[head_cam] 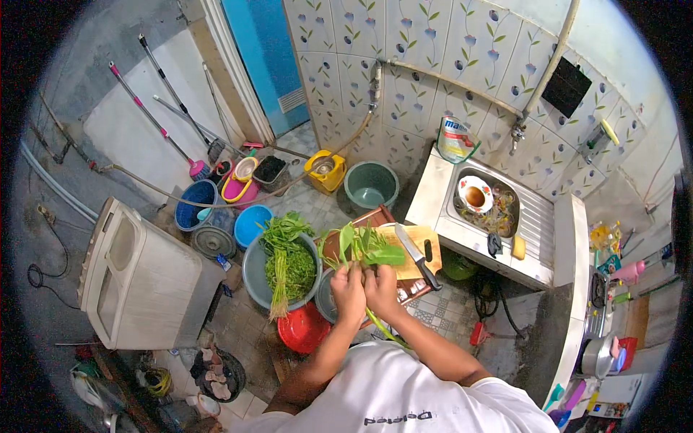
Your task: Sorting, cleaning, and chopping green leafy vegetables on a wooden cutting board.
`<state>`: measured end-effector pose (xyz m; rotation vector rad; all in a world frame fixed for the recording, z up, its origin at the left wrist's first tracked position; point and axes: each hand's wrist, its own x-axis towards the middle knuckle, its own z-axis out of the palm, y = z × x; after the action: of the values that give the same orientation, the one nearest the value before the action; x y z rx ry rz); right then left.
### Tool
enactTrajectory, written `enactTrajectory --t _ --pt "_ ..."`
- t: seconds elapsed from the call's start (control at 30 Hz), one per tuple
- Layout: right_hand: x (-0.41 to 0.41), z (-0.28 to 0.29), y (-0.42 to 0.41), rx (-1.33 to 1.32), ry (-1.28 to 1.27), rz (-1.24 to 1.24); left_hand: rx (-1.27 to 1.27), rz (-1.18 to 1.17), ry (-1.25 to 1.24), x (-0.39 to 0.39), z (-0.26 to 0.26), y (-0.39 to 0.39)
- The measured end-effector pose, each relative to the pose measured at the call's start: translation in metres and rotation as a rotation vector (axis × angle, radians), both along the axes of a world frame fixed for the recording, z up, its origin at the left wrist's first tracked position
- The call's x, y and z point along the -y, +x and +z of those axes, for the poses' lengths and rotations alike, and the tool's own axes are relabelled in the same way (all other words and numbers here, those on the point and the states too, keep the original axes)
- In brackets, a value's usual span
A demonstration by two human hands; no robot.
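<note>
Both my hands meet low in the middle of the head view, fingers closed on a leafy green stem. My left hand (348, 287) and my right hand (380, 284) touch each other. Broad green leaves (385, 255) rise from between them, and a long stalk (385, 329) hangs down towards my shirt. Just beyond lies a wooden cutting board (417, 236) with cut greens on it, and a kitchen knife (412, 252) with a black handle rests across it. The board sits on a low brown wooden table (379, 216). Left of my hands, a grey basin (254, 281) holds bundled leafy greens (292, 265).
A red basin (304, 328) and a grey bowl (325, 299) stand beside the table. Behind are a blue basin (253, 224) and an empty-looking green tub (371, 185). A sink (514, 216) with dishes stands right; a white washing machine (146, 276) stands left.
</note>
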<state>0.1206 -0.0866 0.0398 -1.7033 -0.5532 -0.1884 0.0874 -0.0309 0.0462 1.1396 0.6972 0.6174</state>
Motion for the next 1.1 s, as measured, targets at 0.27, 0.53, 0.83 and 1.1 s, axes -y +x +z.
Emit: enactTrajectory --t 0.27,0.53,0.83,1.1 --pt "0.011 -0.017 -0.009 -0.103 -0.195 0.031 0.036 0.004 -0.073 0.01 -0.017 -0.007" --pt "0.01 -0.036 -0.013 -0.295 -0.057 -0.039 0.006 0.028 -0.118 0.016 -0.04 -0.011" --pt "0.019 -0.035 -0.006 -0.102 -0.14 0.067 0.005 0.048 -0.114 0.021 -0.044 -0.01" --pt "0.023 -0.025 0.015 -0.561 0.055 0.215 -0.003 -0.133 -0.14 0.006 -0.048 -0.008"
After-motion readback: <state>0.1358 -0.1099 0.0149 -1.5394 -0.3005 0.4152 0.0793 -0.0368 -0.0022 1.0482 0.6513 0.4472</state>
